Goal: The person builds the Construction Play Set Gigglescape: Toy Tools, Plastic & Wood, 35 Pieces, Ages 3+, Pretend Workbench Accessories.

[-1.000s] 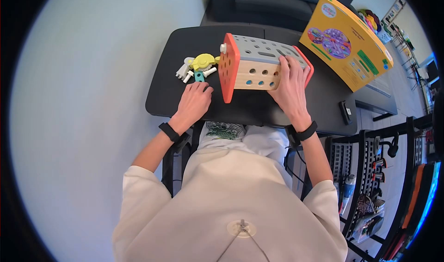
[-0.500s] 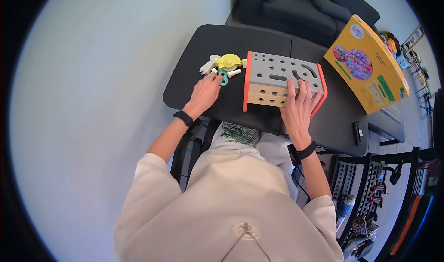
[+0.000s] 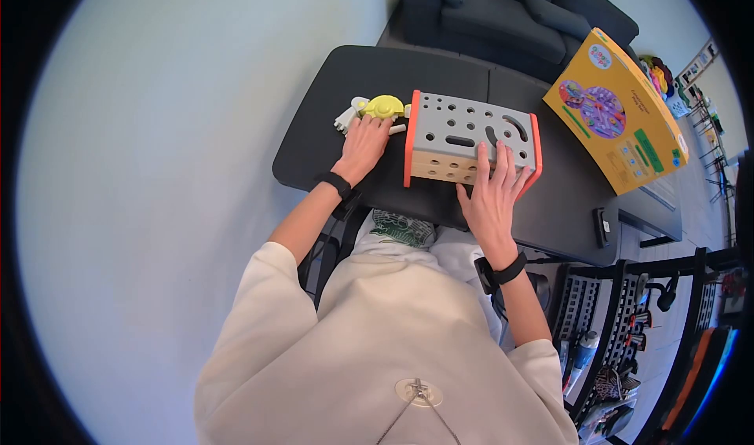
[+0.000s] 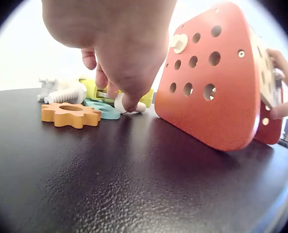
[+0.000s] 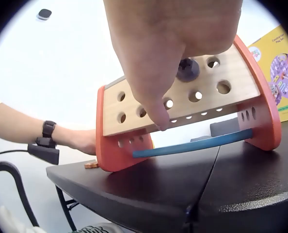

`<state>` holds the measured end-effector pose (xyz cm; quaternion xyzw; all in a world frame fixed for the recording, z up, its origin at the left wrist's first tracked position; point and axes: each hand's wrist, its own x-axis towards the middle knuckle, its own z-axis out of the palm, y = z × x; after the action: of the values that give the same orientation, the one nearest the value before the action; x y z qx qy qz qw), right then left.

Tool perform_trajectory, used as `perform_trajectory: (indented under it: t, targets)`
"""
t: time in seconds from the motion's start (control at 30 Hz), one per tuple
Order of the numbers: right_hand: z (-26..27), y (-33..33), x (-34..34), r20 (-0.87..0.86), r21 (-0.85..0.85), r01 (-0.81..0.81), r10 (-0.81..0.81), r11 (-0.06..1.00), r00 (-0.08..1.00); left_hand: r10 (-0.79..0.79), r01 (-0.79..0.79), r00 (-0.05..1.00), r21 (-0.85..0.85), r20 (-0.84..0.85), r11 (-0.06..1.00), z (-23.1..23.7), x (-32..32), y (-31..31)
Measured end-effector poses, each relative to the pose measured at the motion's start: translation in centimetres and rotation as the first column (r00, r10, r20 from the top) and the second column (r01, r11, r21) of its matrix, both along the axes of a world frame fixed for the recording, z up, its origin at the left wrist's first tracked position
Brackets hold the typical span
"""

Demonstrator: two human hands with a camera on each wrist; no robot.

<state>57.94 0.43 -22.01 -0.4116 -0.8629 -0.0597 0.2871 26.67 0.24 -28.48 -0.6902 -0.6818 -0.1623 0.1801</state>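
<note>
Wooden box (image 3: 452, 131) stretches sideways, right hand (image 3: 493, 203) spread; whether left hand (image 3: 364, 146) pinches is unclear.

We see bright, soft light throughout, though fisheye bending and black corners frame every view, the backdrop (image 5: 52, 73) washes out to near white in both wrist views, and speckled glare glints off the dark table (image 4: 134, 187).

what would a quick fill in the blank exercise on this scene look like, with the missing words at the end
The ____ hand rests on the holed toy bench.
The gear lying on the table is ____.
The low bar spanning the toy bench's two ends is ____.
The straps on both wrists are ____.

Missing words: right; orange; blue; black
</note>
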Motion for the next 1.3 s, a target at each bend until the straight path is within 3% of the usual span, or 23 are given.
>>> perform_trajectory:
  t: [0.23, 0.67, 0.77, 0.8, 0.83, 0.87, 0.93, 0.97, 1.07, 1.23, 1.3]
  targets:
    - [0.1, -0.4, 0.5, -0.089, 0.003, -0.067, 0.067, 0.998, 0.994, 0.0, 0.001, 0.993, -0.011, 0.119, 1.0, 1.8, 0.5, -1.4]
    - [1.1, -1.6, 0.1, -0.207, 0.014, -0.129, 0.129, 0.991, 0.97, 0.02, -0.013, 0.995, -0.07, 0.102, 0.997, 1.3, 0.2, -2.1]
    - [0.9, -1.9, 0.1, -0.236, 0.031, -0.177, 0.179, 0.984, 0.955, -0.025, 0.014, 0.982, 0.065, 0.187, 0.998, 2.4, 1.2, -3.6]
    - [0.8, -2.1, 0.1, -0.248, 0.011, -0.225, 0.221, 0.974, 0.943, 0.088, -0.062, 0.874, -0.071, 0.477, 0.996, 3.4, 1.8, -4.4]
    - [1.0, -2.1, -0.5, -0.293, 0.091, -0.306, 0.319, 0.948, 0.901, 0.226, -0.093, 0.675, -0.222, 0.702, 0.971, 4.3, 2.5, -5.3]
    - [1.2, -2.6, -0.7, -0.247, 0.042, -0.366, 0.365, 0.93, 0.898, 0.226, -0.091, 0.677, -0.225, 0.701, 0.97, 4.7, 2.9, -6.3]
    - [0.6, -3.5, -1.8, -0.175, -0.131, -0.442, 0.418, 0.887, 0.891, 0.287, 0.024, 0.314, -0.31, 0.905, 0.95, 5.0, 3.5, -8.6]
    - [0.3, -4.0, -2.4, -0.153, -0.155, -0.46, 0.439, 0.874, 0.885, 0.27, 0.075, 0.226, -0.293, 0.936, 0.953, 5.0, 4.1, -9.7]
    - [-0.7, -5.0, -4.2, -0.133, -0.193, -0.509, 0.491, 0.839, 0.861, 0.227, 0.203, 0.139, -0.252, 0.964, 0.946, 4.9, 6.3, -12.1]
    - [-2.3, -5.2, -5.1, -0.184, -0.244, -0.515, 0.483, 0.821, 0.856, 0.264, 0.247, 0.204, -0.311, 0.943, 0.918, 4.0, 7.4, -12.9]
    - [-2.0, -5.3, -4.9, -0.226, -0.282, -0.52, 0.471, 0.806, 0.852, 0.227, 0.286, 0.106, -0.248, 0.968, 0.925, 4.1, 7.3, -12.7]
